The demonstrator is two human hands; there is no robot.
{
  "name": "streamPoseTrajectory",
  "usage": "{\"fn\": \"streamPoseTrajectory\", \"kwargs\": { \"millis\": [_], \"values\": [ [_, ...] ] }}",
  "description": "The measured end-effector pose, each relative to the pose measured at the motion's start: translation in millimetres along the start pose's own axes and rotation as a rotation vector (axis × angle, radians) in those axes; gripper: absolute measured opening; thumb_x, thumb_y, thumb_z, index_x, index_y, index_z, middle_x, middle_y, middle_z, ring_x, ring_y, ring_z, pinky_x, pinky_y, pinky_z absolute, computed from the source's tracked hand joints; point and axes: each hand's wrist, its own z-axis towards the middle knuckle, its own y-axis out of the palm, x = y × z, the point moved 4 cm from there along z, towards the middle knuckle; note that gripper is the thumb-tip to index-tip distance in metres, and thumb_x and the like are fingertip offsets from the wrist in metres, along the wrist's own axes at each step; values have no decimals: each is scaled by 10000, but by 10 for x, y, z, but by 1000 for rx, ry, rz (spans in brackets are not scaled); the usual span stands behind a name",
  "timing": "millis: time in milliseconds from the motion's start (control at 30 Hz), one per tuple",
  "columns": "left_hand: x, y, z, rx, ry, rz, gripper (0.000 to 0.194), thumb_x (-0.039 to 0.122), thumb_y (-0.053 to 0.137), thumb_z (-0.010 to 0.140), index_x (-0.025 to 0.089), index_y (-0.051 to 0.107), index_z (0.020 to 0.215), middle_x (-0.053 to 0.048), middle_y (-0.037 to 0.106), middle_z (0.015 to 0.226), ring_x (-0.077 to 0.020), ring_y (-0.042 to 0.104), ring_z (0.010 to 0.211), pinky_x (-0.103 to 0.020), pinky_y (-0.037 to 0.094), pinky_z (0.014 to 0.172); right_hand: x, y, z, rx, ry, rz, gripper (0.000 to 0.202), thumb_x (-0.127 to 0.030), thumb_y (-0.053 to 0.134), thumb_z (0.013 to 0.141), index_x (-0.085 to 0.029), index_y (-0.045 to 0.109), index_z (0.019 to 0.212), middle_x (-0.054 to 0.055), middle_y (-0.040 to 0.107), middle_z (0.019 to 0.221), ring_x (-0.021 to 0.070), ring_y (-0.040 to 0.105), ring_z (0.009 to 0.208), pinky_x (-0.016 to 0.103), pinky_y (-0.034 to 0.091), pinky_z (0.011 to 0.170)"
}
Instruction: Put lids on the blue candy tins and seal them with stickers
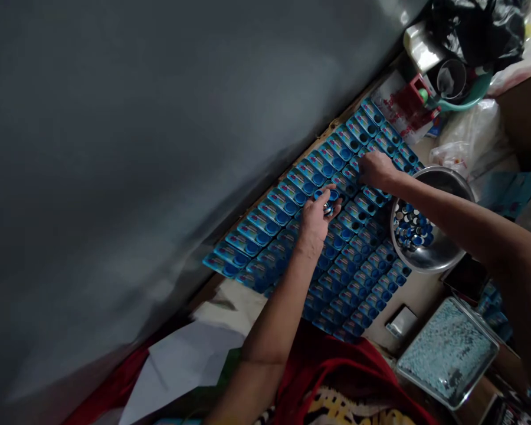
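Note:
Rows of blue printed cards (272, 212) lie side by side, many with a round blue or dark spot at one end. Over their middle, my left hand (315, 215) is turned partly upward, its fingers curled around several small round blue-and-silver discs (328, 206). Farther right, my right hand (376, 169) reaches down onto the cards with fingers pinched together; what sits between the fingertips is hidden. Beneath my right forearm stands a steel bowl (445, 257) with a pile of loose blue, white and dark discs (411, 227).
A grey wall (159, 118) runs along the cards' far edge. To the right are a clear tub of pale blue bits (446, 348), a small white box (401, 321), a red holder (416, 100), a teal basin (469, 103) and plastic bags (473, 136). White paper (186, 354) lies at lower left.

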Motion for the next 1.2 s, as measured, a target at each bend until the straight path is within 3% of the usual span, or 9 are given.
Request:
{"fn": "streamPoseTrajectory", "kwargs": {
  "millis": [100,267,400,600,767,867,967,1100,1200],
  "values": [
    [-4,-38,51,-15,14,-24,116,236,698,942,198,800,980,-24,779,1102,-120,757,791,-213,587,689,-11,20,134,4,-36,-34,267,-201,758,874,-148,814,1130,164,803,1159,354,750,1104,352,575,867],
    [-96,-42,120,-46,23,-48,119,194,722,881,184,788,979,-28,781,1011,-147,779,866,-227,609,762,40,62,204,49,-23,-8,556,-253,894,806,-142,716,1320,166,790,1192,358,744,1112,347,545,866],
    [-194,-2,54,-28,35,-25,146,141,697,828,165,770,953,-18,766,952,-119,762,787,-217,601,736,86,93,-6,58,-40,48,356,-227,774,924,-177,728,1274,149,803,1157,296,758,1061,291,514,808],
    [-250,-100,-22,18,110,32,195,137,723,755,171,755,944,-6,764,886,-134,759,806,-252,609,795,23,27,-172,108,11,115,312,-198,792,894,-162,767,1203,161,795,1198,291,745,1081,287,502,803],
    [-310,-164,-8,-5,141,112,268,221,840,698,175,754,947,4,744,795,-163,759,807,-238,574,731,-302,199,-482,303,-105,579,220,-295,702,975,-187,806,1135,66,822,1040,204,742,948,260,499,791],
    [-392,-161,-19,-66,65,204,253,193,841,665,169,739,895,3,723,729,-193,763,814,-264,588,728,-432,473,-691,238,-208,849,213,-238,709,926,-187,833,1093,19,818,905,159,740,838,222,495,738],
    [-451,-179,-39,-131,-16,193,222,162,760,675,165,741,896,2,714,707,-205,772,825,-306,624,776,-402,657,-802,191,-202,1011,216,-163,696,859,-173,849,1011,12,802,825,155,736,777,216,490,691],
    [-457,-173,-47,-245,-87,116,395,169,667,695,154,789,1070,-19,754,775,-197,785,854,-327,645,843,-304,653,-877,272,-143,1079,193,-129,678,779,-176,838,874,6,760,754,152,701,739,231,482,684],
    [-416,-151,-34,-289,-112,81,474,174,659,717,155,790,1172,-41,787,844,-193,786,851,-346,656,873,-306,601,-961,349,-122,1208,56,-226,755,728,-183,781,753,14,738,778,163,680,782,256,505,729]
  ]
}}
